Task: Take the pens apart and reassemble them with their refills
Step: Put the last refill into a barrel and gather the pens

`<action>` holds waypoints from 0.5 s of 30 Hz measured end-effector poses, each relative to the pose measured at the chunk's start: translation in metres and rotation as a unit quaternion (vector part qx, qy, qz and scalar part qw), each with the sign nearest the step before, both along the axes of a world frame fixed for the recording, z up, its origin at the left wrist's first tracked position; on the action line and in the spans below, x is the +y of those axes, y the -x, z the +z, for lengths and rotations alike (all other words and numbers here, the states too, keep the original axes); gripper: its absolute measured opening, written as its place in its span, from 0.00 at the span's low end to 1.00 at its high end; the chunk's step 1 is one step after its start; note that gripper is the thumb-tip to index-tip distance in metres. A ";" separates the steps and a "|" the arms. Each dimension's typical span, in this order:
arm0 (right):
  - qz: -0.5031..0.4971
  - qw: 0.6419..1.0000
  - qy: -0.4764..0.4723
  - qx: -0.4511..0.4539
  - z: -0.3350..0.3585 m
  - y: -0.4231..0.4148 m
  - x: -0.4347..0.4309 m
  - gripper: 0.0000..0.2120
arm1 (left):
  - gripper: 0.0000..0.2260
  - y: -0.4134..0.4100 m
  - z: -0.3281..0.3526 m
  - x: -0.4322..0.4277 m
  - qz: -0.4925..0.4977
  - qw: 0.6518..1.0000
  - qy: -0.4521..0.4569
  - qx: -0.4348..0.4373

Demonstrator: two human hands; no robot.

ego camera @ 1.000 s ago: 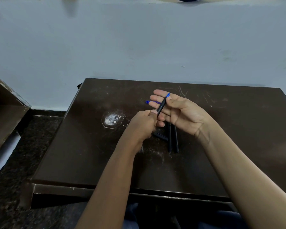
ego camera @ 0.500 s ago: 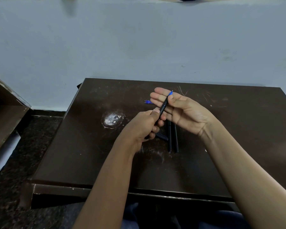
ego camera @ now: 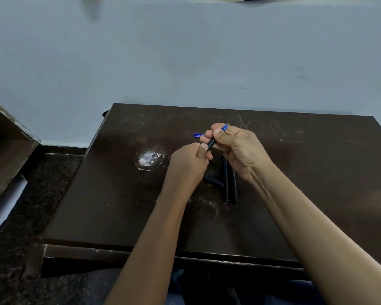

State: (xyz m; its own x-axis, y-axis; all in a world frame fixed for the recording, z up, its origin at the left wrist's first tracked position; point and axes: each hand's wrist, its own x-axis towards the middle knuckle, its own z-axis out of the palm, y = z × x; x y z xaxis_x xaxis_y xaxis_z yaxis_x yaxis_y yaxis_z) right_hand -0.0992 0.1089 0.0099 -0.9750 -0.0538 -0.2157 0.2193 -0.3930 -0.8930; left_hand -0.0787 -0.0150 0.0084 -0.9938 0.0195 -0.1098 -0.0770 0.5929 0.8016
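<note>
Both hands hold one black pen (ego camera: 211,142) above the dark table (ego camera: 119,194). My right hand (ego camera: 240,150) pinches its upper end, where a blue tip (ego camera: 224,127) sticks out past the thumb. My left hand (ego camera: 190,161) grips its lower end in a closed fist. Two black pen barrels (ego camera: 229,183) lie side by side on the table under my right hand. A short black pen piece (ego camera: 213,181) lies beside them, below my left hand. Blue refill tips (ego camera: 198,135) show on the table behind my fingers.
A pale worn round patch (ego camera: 149,159) marks the table left of my hands. The table stands against a light blue wall (ego camera: 185,51). A brown cabinet (ego camera: 5,139) and dark speckled floor (ego camera: 42,183) lie to the left.
My right hand's fingers have curled from open and flat to a pinch on the pen's upper end. The left hand stayed on the lower end and shifted slightly up.
</note>
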 end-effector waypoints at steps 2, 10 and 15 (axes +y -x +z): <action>-0.015 1.000 -0.020 0.005 -0.002 0.000 -0.004 0.04 | 0.15 -0.002 -0.002 0.000 0.011 0.997 0.054 0.050; 0.056 0.939 -0.340 0.002 -0.024 0.005 0.019 0.15 | 0.13 -0.001 0.002 -0.001 0.085 0.994 -0.027 0.057; 0.213 0.646 -0.732 0.035 -0.042 -0.008 0.003 0.23 | 0.12 -0.002 0.001 -0.002 0.066 0.998 -0.004 0.018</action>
State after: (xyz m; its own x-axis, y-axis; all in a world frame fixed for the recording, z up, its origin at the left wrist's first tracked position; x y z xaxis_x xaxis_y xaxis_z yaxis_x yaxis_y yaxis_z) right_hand -0.0915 0.1115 -0.0322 -0.9492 -0.1084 -0.2954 -0.0317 0.9670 -0.2529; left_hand -0.0764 -0.0174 0.0097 -0.9911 -0.1106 -0.0737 -0.1242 0.5734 0.8098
